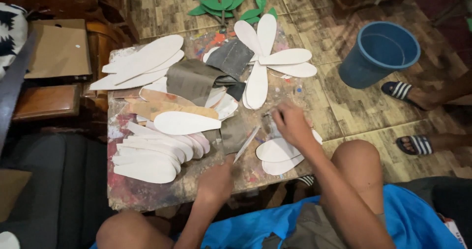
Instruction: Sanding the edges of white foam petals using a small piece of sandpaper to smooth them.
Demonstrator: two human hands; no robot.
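Table [147,195]: small, paint-stained; petal cutouts cover most of it, bare strip along near edge.
Left hand [216,180]: at near edge, pinching thin white strip [247,143].
Right hand [291,123]: fingers closed on small piece, unclear; over white petals [276,153] at table's right edge.
Blue bucket [378,54]: on floor right of table, well apart.

Shown are one round blue plastic bucket [379,53] at far right, two black-and-white striped sandals [399,90] at right, and five white petal-shaped cutouts [257,84] joined as one flower at far centre.

Matt white card petal shapes [184,122] lie on a rough, paint-stained wooden worktop [147,192], beside dull grey sandpaper sheets [194,79] and a smooth blue plastic bucket [359,67].
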